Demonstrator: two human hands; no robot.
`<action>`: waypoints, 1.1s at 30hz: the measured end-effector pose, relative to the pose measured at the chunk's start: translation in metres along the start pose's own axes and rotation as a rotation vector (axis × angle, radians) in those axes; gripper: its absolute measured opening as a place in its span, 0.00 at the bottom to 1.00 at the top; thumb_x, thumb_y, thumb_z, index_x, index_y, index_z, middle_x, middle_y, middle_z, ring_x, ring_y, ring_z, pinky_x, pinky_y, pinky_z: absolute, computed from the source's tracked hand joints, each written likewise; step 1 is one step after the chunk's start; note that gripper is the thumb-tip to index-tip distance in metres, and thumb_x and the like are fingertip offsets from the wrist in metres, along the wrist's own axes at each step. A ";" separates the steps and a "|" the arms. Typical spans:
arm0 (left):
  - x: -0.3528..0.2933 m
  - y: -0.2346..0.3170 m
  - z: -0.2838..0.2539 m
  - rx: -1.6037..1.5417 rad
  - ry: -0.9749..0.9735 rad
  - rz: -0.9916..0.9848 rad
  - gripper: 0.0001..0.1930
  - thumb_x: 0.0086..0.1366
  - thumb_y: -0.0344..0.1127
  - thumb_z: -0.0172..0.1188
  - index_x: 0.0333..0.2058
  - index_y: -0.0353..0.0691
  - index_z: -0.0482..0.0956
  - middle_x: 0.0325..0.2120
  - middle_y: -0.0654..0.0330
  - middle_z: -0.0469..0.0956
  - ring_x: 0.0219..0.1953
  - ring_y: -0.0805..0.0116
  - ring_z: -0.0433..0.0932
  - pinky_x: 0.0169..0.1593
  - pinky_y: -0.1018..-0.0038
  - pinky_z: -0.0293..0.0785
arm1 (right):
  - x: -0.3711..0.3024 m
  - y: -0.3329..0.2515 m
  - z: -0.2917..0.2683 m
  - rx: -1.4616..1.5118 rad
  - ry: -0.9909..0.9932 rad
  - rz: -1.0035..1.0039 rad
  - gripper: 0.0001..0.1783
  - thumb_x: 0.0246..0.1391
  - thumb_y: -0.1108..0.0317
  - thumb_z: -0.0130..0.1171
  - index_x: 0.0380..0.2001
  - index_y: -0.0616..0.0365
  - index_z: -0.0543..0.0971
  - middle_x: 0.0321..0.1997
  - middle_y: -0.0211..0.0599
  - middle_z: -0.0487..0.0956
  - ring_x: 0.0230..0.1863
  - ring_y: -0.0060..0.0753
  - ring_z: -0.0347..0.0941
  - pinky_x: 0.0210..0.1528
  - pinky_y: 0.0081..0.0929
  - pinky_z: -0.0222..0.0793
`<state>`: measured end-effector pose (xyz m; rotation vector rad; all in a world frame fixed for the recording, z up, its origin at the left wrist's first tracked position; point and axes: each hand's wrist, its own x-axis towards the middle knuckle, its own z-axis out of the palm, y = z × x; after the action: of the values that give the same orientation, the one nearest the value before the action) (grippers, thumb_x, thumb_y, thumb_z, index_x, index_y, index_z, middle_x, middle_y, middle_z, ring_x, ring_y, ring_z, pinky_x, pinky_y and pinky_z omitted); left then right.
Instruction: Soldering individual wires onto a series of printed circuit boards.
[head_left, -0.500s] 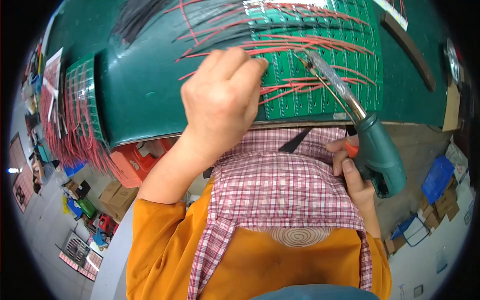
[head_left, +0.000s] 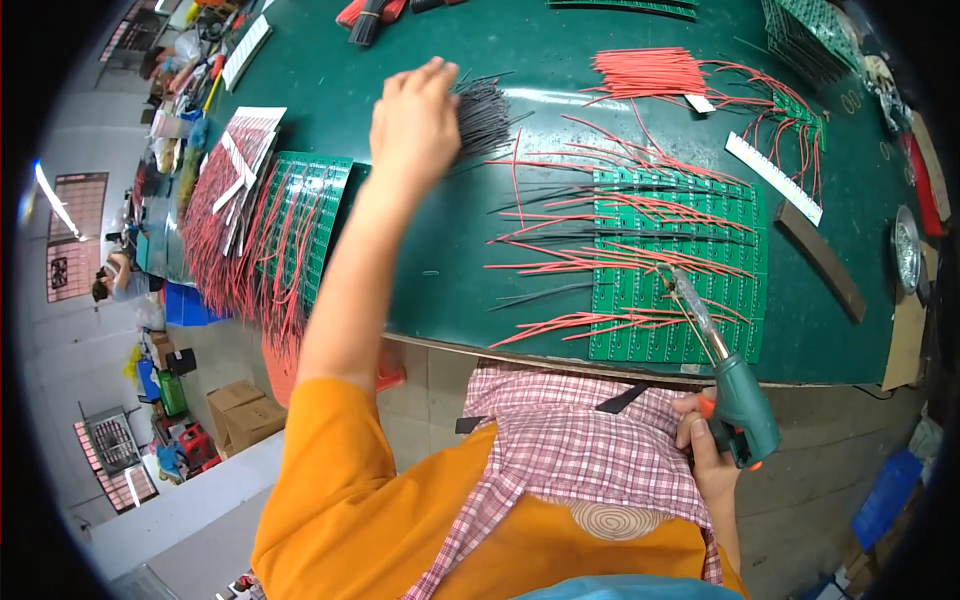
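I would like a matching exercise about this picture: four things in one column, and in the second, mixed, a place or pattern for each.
Column one
1. Left hand
2. Green soldering gun
3. Brown bar
4. Apron

Column two
A. Pink and white checks
B. Next to the pile of black wires
C. Right of the large circuit-board panel
D. In the right hand

Right pairs: 1-B, 2-D, 3-C, 4-A
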<state>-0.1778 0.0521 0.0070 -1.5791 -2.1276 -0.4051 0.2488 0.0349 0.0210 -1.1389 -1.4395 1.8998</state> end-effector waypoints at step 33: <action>0.018 -0.042 0.023 -0.716 -0.390 -0.336 0.10 0.60 0.34 0.56 0.38 0.36 0.79 0.31 0.62 0.81 0.30 0.73 0.76 0.37 0.79 0.70 | 0.000 0.010 -0.015 -0.123 -0.072 -0.103 0.17 0.54 0.76 0.48 0.48 0.65 0.66 0.36 0.48 0.76 0.23 0.19 0.67 0.28 0.20 0.66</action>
<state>-0.2264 0.0655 -0.0015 -1.7569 -2.7553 -1.1582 0.2620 0.0398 0.0103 -1.0389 -1.6415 1.8201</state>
